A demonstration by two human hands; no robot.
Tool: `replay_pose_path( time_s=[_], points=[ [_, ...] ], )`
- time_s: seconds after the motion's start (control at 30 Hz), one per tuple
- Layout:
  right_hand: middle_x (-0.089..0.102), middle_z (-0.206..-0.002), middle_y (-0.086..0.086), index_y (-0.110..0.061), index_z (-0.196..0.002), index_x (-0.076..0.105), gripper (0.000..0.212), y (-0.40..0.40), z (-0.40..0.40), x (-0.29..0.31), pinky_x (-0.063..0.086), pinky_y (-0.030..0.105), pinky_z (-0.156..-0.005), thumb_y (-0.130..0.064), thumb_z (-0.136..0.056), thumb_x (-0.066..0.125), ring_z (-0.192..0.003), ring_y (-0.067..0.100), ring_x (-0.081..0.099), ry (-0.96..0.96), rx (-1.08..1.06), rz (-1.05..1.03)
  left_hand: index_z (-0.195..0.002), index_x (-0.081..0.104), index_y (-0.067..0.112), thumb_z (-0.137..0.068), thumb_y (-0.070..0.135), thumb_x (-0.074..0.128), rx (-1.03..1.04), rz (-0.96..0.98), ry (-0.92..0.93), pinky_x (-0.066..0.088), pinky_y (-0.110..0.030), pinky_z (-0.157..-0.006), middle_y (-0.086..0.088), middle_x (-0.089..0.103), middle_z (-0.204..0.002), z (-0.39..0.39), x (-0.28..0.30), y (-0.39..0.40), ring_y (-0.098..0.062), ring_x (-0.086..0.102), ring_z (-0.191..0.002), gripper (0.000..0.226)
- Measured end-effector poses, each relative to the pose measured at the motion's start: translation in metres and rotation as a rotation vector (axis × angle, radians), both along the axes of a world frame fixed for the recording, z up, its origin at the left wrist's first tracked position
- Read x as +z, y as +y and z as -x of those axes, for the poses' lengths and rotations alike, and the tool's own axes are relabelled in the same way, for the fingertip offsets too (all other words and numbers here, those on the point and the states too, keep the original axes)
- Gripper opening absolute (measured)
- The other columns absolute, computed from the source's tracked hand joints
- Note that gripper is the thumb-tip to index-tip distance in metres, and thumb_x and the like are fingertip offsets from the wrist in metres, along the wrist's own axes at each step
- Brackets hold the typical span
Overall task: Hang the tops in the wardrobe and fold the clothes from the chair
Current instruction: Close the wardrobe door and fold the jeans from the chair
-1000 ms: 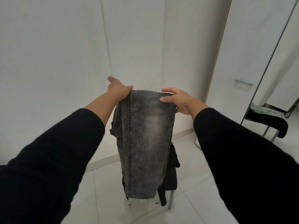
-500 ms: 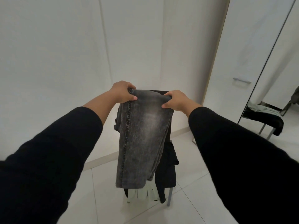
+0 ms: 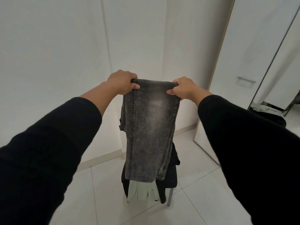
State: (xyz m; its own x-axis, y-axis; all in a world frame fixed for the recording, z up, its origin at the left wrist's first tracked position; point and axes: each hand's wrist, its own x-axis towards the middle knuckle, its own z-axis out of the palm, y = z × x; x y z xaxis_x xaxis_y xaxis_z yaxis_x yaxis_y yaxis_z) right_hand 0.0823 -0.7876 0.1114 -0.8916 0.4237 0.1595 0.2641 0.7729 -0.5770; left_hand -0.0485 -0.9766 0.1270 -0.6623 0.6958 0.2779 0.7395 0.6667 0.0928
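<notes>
I hold a pair of faded grey-black jeans [image 3: 151, 127] up in front of me, folded over so a doubled length hangs down. My left hand [image 3: 121, 84] grips the top fold at its left corner. My right hand [image 3: 183, 87] grips the right corner. Behind and below the jeans stands the chair [image 3: 169, 195], mostly hidden. A black garment [image 3: 172, 172] and a pale green garment [image 3: 141, 191] lie draped on it.
White wardrobe panels fill the wall ahead. An open white door with a metal handle [image 3: 246, 79] stands to the right. A mirror [image 3: 279, 88] at the far right reflects the chair with clothes. The floor has glossy white tiles.
Both hands went from loosely open on the jeans to gripping the top fold. The hanging length has become shorter and the hem sits higher above the chair.
</notes>
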Motion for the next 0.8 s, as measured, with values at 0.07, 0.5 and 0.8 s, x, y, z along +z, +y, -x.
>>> replay_pose_path(
  time_s=[0.07,0.5,0.8],
  points=[
    [0.058,-0.1,0.008,-0.009,-0.101,0.06,0.015,0.006,0.011,-0.002,0.049,0.021,-0.056,-0.02,-0.091,0.059,-0.086,0.022,0.058,-0.007,-0.003,0.053,-0.111,0.058,0.017,-0.093,0.041,0.052,0.009,0.017,-0.033,0.043,-0.037,-0.079,-0.003,0.057,-0.098,0.01,-0.003,0.007,-0.024,0.052,-0.095,0.031],
    [0.061,-0.095,0.005,-0.015,-0.102,0.066,0.015,0.119,0.175,-0.171,0.055,0.036,-0.082,-0.022,-0.089,0.063,-0.092,0.023,0.061,-0.195,-0.014,0.079,-0.112,0.061,0.014,-0.087,0.025,0.065,0.094,0.141,-0.303,0.043,-0.032,-0.08,-0.01,0.06,-0.109,0.158,-0.167,0.128,-0.024,0.054,-0.095,0.027],
    [0.066,-0.101,0.006,-0.015,-0.111,0.066,0.023,0.206,0.291,-0.309,0.045,0.026,-0.075,-0.014,-0.093,0.053,-0.089,0.018,0.059,-0.185,-0.086,-0.009,-0.094,0.057,0.01,-0.09,0.007,0.055,0.151,0.073,-0.322,0.051,-0.037,-0.077,-0.007,0.05,-0.089,0.265,-0.301,0.228,-0.025,0.054,-0.083,0.006]
  ],
)
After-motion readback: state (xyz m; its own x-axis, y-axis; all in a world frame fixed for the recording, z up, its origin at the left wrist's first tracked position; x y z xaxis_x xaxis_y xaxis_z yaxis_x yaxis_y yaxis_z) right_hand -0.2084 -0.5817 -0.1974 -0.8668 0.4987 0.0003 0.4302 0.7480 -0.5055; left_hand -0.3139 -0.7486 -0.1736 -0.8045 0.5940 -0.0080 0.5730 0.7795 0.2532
